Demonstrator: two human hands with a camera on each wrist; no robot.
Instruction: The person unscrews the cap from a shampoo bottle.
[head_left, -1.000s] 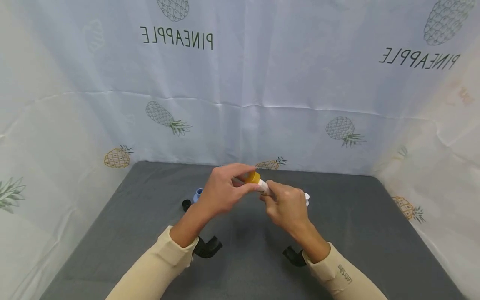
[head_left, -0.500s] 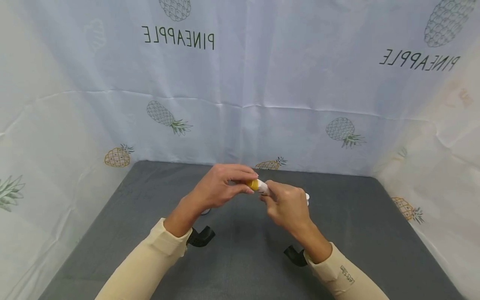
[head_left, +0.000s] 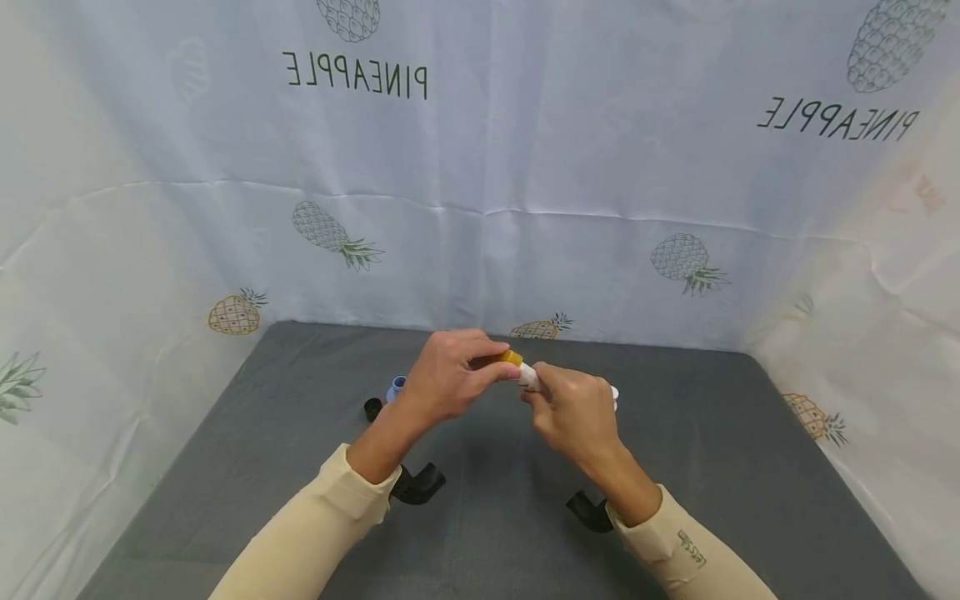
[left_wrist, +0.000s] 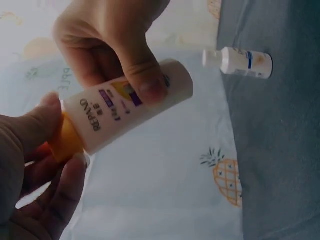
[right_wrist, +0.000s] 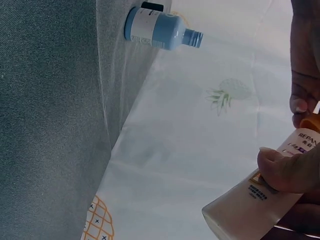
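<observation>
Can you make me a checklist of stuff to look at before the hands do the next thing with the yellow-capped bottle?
1. Left hand gripping the yellow cap: ok.
2. Right hand holding the white bottle: ok, its thumb presses the front.
3. Yellow cap loose enough to come off: cannot tell; it sits on the bottle's end.
4. Blue bottle standing up: ok.
5. Blue bottle closed: not ok, its neck is bare.
6. Other white bottle standing up: ok.
</observation>
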